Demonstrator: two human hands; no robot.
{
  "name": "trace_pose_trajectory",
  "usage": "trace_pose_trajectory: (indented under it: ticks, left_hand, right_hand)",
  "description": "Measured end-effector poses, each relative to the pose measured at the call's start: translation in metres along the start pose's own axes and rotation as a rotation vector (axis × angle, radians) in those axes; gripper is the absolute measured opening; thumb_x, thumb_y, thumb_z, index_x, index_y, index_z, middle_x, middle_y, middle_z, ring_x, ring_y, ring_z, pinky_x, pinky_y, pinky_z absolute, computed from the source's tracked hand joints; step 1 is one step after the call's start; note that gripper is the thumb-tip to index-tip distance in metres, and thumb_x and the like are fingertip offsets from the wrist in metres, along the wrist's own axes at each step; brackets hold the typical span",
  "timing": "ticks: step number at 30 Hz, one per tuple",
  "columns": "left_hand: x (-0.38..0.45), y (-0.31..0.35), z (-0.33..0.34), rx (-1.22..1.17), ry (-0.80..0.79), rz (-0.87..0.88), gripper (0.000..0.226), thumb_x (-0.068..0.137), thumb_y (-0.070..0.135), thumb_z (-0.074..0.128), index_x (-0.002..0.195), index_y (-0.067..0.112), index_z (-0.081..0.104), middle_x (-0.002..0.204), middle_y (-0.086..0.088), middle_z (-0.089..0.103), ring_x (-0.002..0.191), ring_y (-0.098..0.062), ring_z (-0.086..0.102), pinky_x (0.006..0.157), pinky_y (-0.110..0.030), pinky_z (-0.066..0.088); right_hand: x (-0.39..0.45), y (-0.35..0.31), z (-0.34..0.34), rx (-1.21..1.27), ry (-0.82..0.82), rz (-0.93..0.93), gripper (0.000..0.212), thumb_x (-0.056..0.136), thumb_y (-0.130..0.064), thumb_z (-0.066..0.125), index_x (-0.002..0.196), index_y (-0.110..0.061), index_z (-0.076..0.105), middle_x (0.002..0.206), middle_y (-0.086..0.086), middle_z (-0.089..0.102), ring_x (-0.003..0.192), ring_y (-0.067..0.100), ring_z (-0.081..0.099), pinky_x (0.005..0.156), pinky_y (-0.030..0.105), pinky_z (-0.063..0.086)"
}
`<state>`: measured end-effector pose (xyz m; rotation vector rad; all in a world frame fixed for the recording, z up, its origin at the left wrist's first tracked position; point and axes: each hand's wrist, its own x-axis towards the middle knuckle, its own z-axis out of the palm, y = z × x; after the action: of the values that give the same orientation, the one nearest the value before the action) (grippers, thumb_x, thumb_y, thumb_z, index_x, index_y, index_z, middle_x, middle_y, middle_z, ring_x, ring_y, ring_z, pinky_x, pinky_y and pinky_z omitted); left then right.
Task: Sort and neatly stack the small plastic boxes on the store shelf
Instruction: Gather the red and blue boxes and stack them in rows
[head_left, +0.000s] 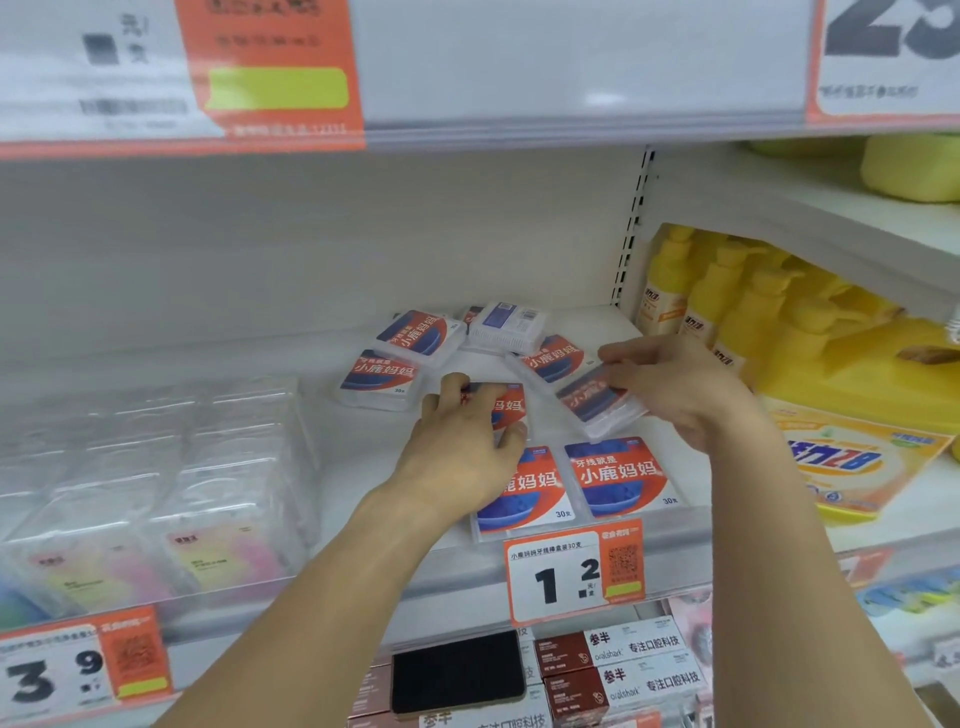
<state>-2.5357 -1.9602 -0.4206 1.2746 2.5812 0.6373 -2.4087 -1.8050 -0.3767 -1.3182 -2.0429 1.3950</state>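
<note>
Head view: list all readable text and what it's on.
"小鹿妈妈", "30支": front clear plastic box with red-blue label.
"1.2": orange-white price tag below it.
"3.9": orange-white price tag at lower left.
"参半", "oralshark": dark red cartons on lower shelf.
Upper shelf signs and yellow bottles: blurred, unreadable.

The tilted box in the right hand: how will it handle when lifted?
The tilted box is probably rigid, with flat clear plastic walls. It seems light, since the right hand pinches it by one end. The glossy shell may slip, so stacking it could need care.
</note>
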Motion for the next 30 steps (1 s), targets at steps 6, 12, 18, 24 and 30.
trace_pose_trajectory:
  ticks: [6,12,18,24,30]
  left_hand:
    - [-0.005,0.008,-0.002,0.03,-0.031,-0.02,0.063,0.09,0.058,0.05,0.145,0.036,0.03,0.15,0.002,0.026,0.138,-0.021,0.031,0.101,-0.039,0.046]
    - [-0.01,0.009,0.0,0.069,-0.021,0.199,0.068,0.088,0.063,0.048,0.148,0.042,0.023,0.159,0.01,0.018,0.147,-0.016,0.014,0.12,-0.041,0.02]
    - [-0.012,0.007,0.001,0.086,-0.016,0.221,0.06,0.092,0.062,0.042,0.147,0.042,0.029,0.156,0.014,0.024,0.145,-0.011,0.019,0.119,-0.036,0.014]
    - [-0.014,0.01,0.001,0.104,-0.027,0.203,0.059,0.093,0.061,0.04,0.148,0.042,0.027,0.157,0.014,0.023,0.146,-0.011,0.016,0.12,-0.037,0.013]
    - [-0.015,0.01,0.005,0.106,-0.078,0.215,0.056,0.097,0.056,0.035,0.15,0.043,0.021,0.159,0.015,0.015,0.148,-0.012,0.006,0.122,-0.041,0.007]
  right_hand:
    - [-0.001,0.005,0.02,-0.007,0.046,0.037,0.038,0.084,-0.025,0.076,0.121,-0.027,0.065,0.118,0.003,0.068,0.089,0.022,0.07,0.077,0.04,0.062]
    - [0.0,0.002,0.025,-0.226,0.087,-0.044,0.059,0.083,-0.032,0.077,0.136,-0.025,0.051,0.132,0.002,0.061,0.085,0.015,0.058,0.053,0.022,0.047]
    - [0.02,-0.003,0.018,-0.185,0.142,-0.082,0.051,0.088,-0.039,0.07,0.133,-0.023,0.053,0.13,0.003,0.061,0.086,0.015,0.061,0.057,0.024,0.051]
    - [0.042,-0.019,0.027,-0.336,-0.019,-0.025,0.071,0.079,-0.038,0.08,0.14,-0.02,0.049,0.127,0.005,0.063,0.093,0.018,0.065,0.087,0.041,0.059]
    - [0.046,-0.024,0.029,-0.045,0.002,-0.032,0.065,0.077,-0.014,0.083,0.133,-0.022,0.051,0.124,0.003,0.06,0.101,0.022,0.063,0.081,0.042,0.06]
